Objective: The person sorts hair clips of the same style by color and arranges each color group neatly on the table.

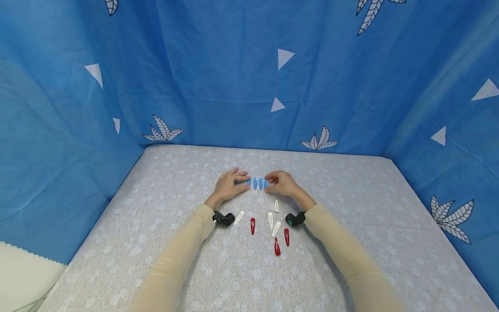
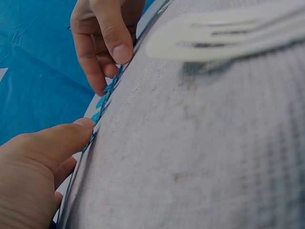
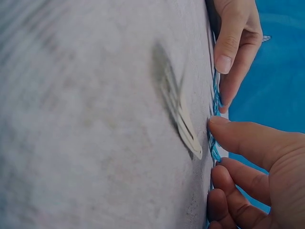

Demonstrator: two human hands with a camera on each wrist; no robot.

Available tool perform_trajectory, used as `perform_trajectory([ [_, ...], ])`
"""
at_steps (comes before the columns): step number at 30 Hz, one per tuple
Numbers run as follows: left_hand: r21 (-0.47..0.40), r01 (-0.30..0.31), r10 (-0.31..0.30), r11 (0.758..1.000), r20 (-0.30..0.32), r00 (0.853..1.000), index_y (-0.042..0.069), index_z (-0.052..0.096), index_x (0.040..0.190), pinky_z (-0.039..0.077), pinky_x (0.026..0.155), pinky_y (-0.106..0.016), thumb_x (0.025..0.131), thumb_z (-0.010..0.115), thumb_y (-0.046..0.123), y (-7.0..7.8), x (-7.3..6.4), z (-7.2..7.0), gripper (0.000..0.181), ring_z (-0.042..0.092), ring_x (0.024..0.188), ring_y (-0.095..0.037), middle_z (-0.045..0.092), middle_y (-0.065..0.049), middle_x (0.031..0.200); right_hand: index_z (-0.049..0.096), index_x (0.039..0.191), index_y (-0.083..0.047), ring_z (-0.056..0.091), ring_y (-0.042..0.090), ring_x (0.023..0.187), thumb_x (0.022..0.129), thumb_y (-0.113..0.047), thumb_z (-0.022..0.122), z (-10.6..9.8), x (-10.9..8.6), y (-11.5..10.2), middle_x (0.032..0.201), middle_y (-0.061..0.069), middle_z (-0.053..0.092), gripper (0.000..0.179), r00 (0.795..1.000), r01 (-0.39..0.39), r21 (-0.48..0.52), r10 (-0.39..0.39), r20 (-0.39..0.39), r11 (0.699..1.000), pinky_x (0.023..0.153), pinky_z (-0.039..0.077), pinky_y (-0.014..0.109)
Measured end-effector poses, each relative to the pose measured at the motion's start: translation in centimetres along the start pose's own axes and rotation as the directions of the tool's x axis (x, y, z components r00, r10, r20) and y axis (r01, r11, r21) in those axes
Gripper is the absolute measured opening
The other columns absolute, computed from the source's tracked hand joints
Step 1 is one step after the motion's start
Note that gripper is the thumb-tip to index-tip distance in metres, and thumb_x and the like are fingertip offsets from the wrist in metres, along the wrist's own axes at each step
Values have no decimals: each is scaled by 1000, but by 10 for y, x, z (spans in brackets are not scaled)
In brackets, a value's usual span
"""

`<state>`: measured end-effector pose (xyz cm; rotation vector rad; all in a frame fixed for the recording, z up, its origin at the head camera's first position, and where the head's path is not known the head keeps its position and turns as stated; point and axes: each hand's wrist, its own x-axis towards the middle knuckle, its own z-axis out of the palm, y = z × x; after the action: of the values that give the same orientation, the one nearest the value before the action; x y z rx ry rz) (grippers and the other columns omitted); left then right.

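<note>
Several blue snap hair clips stand side by side in a short row towards the back of the table. At the row's left end my left hand (image 1: 228, 185) holds the leftmost blue hair clip (image 1: 249, 182) between thumb and fingers. My right hand (image 1: 283, 183) pinches the rightmost blue hair clip (image 1: 266, 183) by its two ends. Between the hands lie two more, a left middle clip (image 1: 255, 183) and a right middle clip (image 1: 260, 183). Seen edge-on in the right wrist view, the blue clips (image 3: 215, 148) partly hide behind the fingers.
Nearer the front, several white hair clips lie scattered, one (image 1: 239, 217) by the left wrist and another (image 1: 277, 206) below the right hand. Three red hair clips, including one (image 1: 252, 225), lie among them. A blue patterned curtain (image 1: 241, 86) encloses the patterned tabletop (image 1: 156, 208).
</note>
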<state>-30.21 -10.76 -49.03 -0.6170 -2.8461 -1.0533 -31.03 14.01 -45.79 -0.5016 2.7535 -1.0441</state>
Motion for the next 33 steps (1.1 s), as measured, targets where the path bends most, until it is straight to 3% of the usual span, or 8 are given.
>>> perform_trajectory([
  [26,-5,-7,7,1000,-1,1000,9,72,136,23,129,-60,97,76,30,4,-2,-2,44,35,157,-36,62,-9,151,67,134,6,63,26,95,88,-12,85,-3,-9,5,110,18,71,52,1000,1,73,0,-7,997,86,54,38],
  [31,-57,11,-11,998,0,1000,8,70,138,22,129,-60,97,76,29,5,-3,-3,46,35,157,-36,61,-10,151,67,133,7,64,26,97,89,-12,84,-4,-18,8,112,19,72,51,1000,-3,110,4,-11,994,87,54,36],
  [33,-122,19,-18,992,10,1000,7,69,139,21,130,-60,97,76,27,4,-4,-4,47,33,158,-36,59,-11,153,67,132,7,65,27,97,88,-11,84,-5,-23,9,112,20,72,50,1000,1,127,0,-12,992,87,54,36],
])
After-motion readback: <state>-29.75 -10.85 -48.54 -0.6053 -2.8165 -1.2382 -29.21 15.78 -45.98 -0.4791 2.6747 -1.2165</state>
